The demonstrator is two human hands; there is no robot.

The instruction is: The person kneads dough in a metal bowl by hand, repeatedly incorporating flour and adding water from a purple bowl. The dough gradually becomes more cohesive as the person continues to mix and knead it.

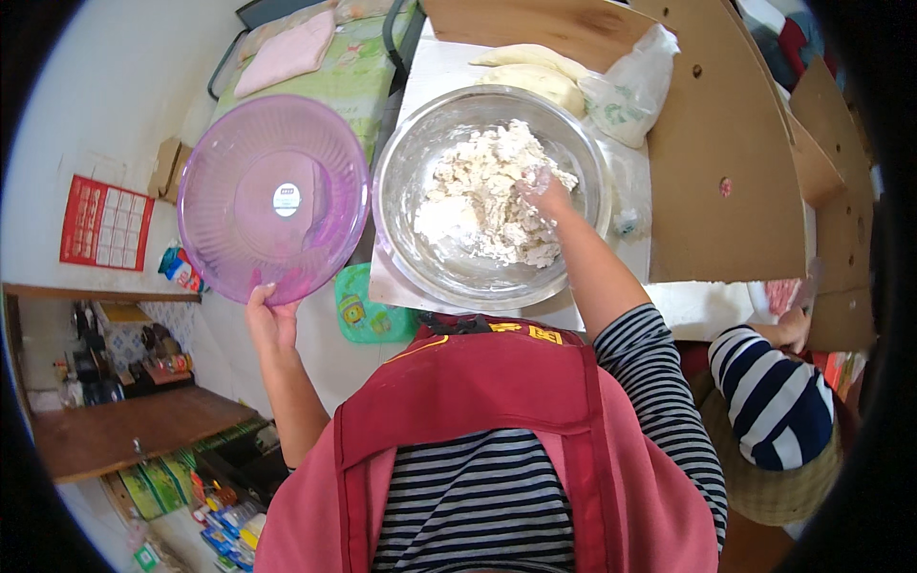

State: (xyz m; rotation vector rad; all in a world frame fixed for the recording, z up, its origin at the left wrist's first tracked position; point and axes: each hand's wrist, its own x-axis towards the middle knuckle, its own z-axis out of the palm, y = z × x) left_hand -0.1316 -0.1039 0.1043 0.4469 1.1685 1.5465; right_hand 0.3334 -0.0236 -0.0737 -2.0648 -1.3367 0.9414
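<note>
My left hand (274,315) grips the lower rim of a translucent purple plastic basin (243,172), tilted up beside the table. The basin has a round label on its bottom. On the table stands a wide stainless steel bowl (423,276) with shaggy, crumbly dough (487,179) inside. A patch of dry white flour (445,218) lies at the dough's lower left. My right hand (546,192) reaches into the bowl at the right side of the dough. Flour coats its fingers, which are partly hidden in the mix, so their grip is unclear.
Behind the bowl lie smooth pale dough pieces (534,80) and a knotted plastic bag (630,89). Tall cardboard panels (723,143) border the table's right. At far right, another person's hand (794,329) is near a bowl of pinkish food (781,294). A green stool (372,304) stands below.
</note>
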